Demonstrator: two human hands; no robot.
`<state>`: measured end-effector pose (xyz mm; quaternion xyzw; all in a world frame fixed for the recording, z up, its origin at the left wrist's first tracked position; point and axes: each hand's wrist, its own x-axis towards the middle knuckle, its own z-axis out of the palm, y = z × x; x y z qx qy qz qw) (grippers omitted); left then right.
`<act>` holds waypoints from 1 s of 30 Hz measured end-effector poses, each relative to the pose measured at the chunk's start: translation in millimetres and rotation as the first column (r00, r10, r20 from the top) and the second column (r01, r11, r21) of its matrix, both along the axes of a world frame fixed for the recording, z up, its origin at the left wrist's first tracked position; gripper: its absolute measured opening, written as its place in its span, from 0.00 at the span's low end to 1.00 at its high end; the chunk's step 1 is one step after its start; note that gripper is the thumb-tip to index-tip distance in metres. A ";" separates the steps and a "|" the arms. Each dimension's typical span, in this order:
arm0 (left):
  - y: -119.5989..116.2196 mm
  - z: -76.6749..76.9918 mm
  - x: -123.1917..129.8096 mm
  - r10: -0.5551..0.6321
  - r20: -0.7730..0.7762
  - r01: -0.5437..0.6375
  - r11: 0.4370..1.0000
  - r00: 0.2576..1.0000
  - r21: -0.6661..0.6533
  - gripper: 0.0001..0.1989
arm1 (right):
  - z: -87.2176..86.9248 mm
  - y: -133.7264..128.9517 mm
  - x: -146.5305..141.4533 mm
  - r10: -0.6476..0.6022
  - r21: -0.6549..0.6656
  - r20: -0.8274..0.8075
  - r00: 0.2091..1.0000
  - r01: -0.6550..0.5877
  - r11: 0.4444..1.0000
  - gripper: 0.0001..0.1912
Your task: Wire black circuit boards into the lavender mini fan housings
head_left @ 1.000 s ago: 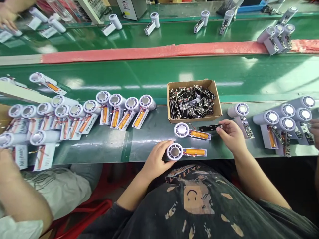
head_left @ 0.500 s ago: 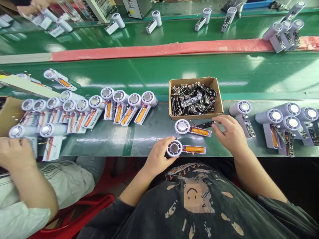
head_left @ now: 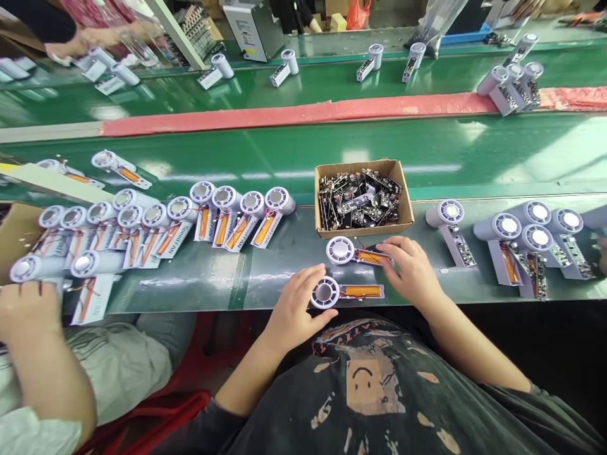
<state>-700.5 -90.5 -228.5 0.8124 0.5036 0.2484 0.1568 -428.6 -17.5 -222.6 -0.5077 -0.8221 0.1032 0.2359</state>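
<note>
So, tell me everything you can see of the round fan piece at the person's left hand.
The fan assembly lies flat on the dark green belt, near its front edge. It has a round white-rimmed head with a grey centre and a long flat strip carrying an orange-wrapped cylinder. The left hand rests against the head's left side, with the thumb near its lower edge.

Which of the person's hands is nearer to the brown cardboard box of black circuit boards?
Right: the right hand sits just below the box's front edge; the left hand lies farther off, down and left of it.
</note>
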 end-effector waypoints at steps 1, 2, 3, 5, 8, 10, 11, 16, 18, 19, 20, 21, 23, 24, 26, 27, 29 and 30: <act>1.9 2.9 3.1 -0.044 -0.021 0.045 0.998 0.999 0.047 0.31 | -2.7 2.5 3.3 -0.068 0.024 0.040 0.997 0.067 0.997 0.15; 3.8 5.6 6.5 -0.091 -0.055 0.095 0.992 0.994 0.085 0.28 | -4.9 6.1 7.1 -0.112 0.028 0.103 0.988 0.110 0.994 0.17; 5.6 8.2 9.7 -0.133 -0.093 0.143 0.983 0.987 0.111 0.25 | -6.6 10.3 11.2 -0.128 0.011 0.180 0.975 0.129 0.992 0.18; 8.4 12.7 14.7 -0.174 -0.147 0.196 0.970 0.974 0.147 0.20 | -8.2 18.7 20.1 -0.096 -0.068 0.315 0.944 0.123 0.990 0.18; 9.6 18.4 15.7 -0.155 -0.117 0.177 0.963 0.981 0.206 0.19 | -5.5 25.3 35.1 -0.069 -0.160 0.323 0.944 0.127 0.979 0.14; 8.5 21.8 12.4 -0.130 -0.061 0.141 0.963 0.990 0.230 0.19 | -0.4 23.4 44.6 -0.112 -0.188 0.181 0.977 0.147 0.971 0.10; 7.7 23.4 10.3 -0.116 -0.032 0.120 0.965 0.993 0.235 0.18 | 3.1 20.7 48.2 -0.138 -0.205 0.068 0.988 0.149 0.967 0.09; 6.9 33.0 6.9 -0.070 0.118 0.041 0.972 0.991 0.229 0.17 | 23.6 -0.9 40.3 -0.100 -0.171 -0.492 0.865 0.016 0.985 0.04; 8.9 38.5 10.8 -0.080 0.189 0.039 0.976 0.979 0.213 0.16 | 29.6 -8.6 27.2 0.020 0.012 -0.559 0.829 -0.015 1.000 0.05; 10.1 41.3 13.5 -0.085 0.224 0.040 0.980 0.971 0.197 0.16 | 31.7 -11.6 20.3 0.075 0.112 -0.558 0.826 -0.015 0.994 0.08; 11.2 44.1 16.5 -0.089 0.257 0.044 0.983 0.962 0.176 0.15 | 33.1 -14.2 13.7 0.115 0.193 -0.545 0.830 -0.009 0.981 0.10; 12.3 46.7 19.6 -0.089 0.287 0.047 0.988 0.954 0.150 0.15 | 33.9 -16.2 7.8 0.137 0.247 -0.534 0.835 -0.001 0.969 0.12; 14.0 50.9 25.5 -0.086 0.328 0.058 0.994 0.941 0.094 0.13 | 34.4 -19.3 -1.9 0.144 0.274 -0.533 0.834 0.009 0.962 0.13; 14.8 52.6 28.2 -0.083 0.340 0.063 0.996 0.937 0.068 0.12 | 34.4 -20.4 -5.6 0.147 0.265 -0.541 0.828 0.003 0.964 0.13; 16.1 55.2 32.6 -0.073 0.352 0.068 0.997 0.933 0.027 0.11 | 34.8 -22.4 -11.4 0.150 0.243 -0.556 0.818 -0.013 0.970 0.13; 16.8 56.3 34.4 -0.066 0.360 0.067 0.998 0.931 0.009 0.10 | 35.3 -23.3 -13.6 0.149 0.234 -0.554 0.819 -0.019 0.972 0.12; 18.0 58.0 37.0 -0.055 0.386 0.068 0.997 0.921 -0.021 0.10 | 37.0 -24.9 -17.3 0.135 0.222 -0.528 0.838 -0.017 0.975 0.12; 18.5 58.5 37.8 -0.052 0.401 0.072 0.997 0.915 -0.036 0.09 | 38.1 -25.7 -18.8 0.128 0.220 -0.515 0.848 -0.013 0.975 0.12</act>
